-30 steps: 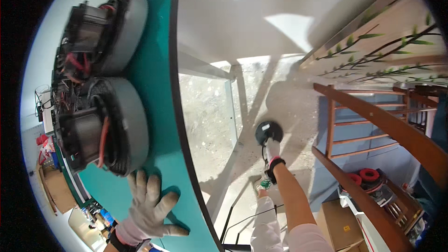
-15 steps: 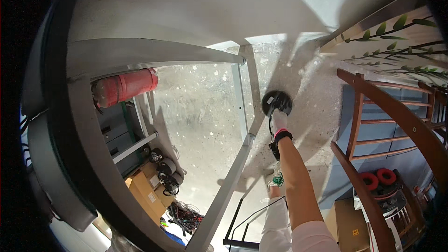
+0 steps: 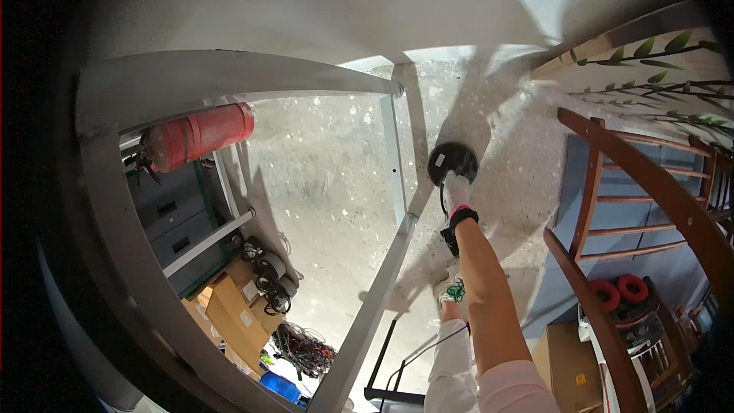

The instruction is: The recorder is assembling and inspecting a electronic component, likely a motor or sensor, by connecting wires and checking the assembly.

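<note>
My right hand (image 3: 459,187), in a pale glove, reaches forward in the middle right of the view. It holds a round black disc (image 3: 451,159) by its near edge. A small pale label sits on the disc's glossy face. The fingers are mostly hidden against the disc, and its exact kind is unclear. A dark cord (image 3: 443,200) runs from the disc down along the hand. Around my wrist is a black band (image 3: 462,217) with a pink edge. My left hand is out of view.
A grey metal frame (image 3: 394,153) stands left of my arm. Beyond it lie a red fire extinguisher (image 3: 200,136), a cardboard box (image 3: 241,317) and tangled cables (image 3: 302,348). To the right is a brown wooden chair (image 3: 592,183), with another box (image 3: 572,363) below.
The view has shifted slightly, so the table frame and extinguisher appear further left. My right hand keeps hold of the disc, which sits slightly higher in view with its label turned a little.
</note>
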The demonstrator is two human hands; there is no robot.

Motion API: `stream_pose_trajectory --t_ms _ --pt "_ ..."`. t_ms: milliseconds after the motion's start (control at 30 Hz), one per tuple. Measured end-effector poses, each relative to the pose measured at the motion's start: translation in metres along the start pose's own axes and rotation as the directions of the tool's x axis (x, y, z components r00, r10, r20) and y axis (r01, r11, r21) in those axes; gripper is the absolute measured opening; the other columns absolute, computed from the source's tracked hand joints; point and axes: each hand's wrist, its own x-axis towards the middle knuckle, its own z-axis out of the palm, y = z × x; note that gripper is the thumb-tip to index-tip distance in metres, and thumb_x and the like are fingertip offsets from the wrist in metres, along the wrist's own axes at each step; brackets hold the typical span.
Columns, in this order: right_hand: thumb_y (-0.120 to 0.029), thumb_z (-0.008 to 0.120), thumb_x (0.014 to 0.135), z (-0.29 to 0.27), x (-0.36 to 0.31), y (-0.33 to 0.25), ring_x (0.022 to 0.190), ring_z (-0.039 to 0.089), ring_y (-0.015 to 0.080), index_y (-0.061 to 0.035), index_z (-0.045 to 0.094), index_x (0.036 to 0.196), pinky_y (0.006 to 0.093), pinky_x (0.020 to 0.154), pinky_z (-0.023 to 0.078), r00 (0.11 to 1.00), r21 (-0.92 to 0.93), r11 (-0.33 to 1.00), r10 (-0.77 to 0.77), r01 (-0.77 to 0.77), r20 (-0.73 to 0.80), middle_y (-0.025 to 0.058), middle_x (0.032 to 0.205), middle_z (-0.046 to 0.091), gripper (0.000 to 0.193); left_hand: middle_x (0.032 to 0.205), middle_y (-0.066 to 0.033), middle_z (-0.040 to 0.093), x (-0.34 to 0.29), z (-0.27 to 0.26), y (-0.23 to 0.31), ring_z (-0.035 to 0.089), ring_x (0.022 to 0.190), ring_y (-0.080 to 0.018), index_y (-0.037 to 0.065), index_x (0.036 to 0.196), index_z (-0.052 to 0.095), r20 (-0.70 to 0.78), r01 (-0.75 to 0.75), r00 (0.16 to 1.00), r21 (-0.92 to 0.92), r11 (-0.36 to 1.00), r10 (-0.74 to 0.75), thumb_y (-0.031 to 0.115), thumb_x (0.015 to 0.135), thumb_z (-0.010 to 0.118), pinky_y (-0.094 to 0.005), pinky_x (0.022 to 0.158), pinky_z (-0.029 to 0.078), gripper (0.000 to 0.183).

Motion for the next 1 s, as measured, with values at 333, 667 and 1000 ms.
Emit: stream_pose_trajectory --t_ms 333,667,1000 --pt "-0.041 0.038 0.084 -0.016 -0.008 -0.013 0.090 0.059 0.0408 0.0059 0.065 0.080 0.0453 0.079 0.047 0.985 -0.217 0.961 -0.173 0.173 0.020 0.0306 0.079 0.059 0.054 0.147 -0.0204 -0.003 0.004 -0.006 0.001 -0.002 0.133 -0.0447 0.021 0.144 0.006 0.022 0.014 1.000 -0.005 1.000 -0.014 0.071 0.068 0.053 -0.0602 0.104 0.003 0.103" --pt "-0.045 0.048 0.085 -0.027 -0.022 -0.015 0.061 0.062 0.0300 0.0008 0.059 0.093 0.0387 0.049 0.046 0.963 0.090 0.987 0.108 -0.134 0.247 0.0191 0.071 0.062 0.048 0.146 -0.0231 -0.003 0.004 -0.010 0.005 -0.001 0.132 -0.0489 0.022 0.144 0.004 0.014 0.031 0.999 -0.004 1.000 -0.031 0.073 0.064 0.056 -0.0609 0.104 0.007 0.108" --pt "-0.038 0.054 0.082 -0.084 -0.057 0.029 0.098 0.057 0.0283 0.0020 0.053 0.112 0.0308 0.078 0.044 0.960 0.195 0.944 -0.277 0.267 0.027 0.0171 0.104 0.060 0.049 0.145 -0.0258 -0.004 0.001 -0.010 0.021 0.001 0.130 -0.0531 0.024 0.144 0.002 -0.007 0.111 0.994 -0.030 0.993 -0.111 0.075 0.061 0.058 -0.0617 0.104 0.011 0.112"
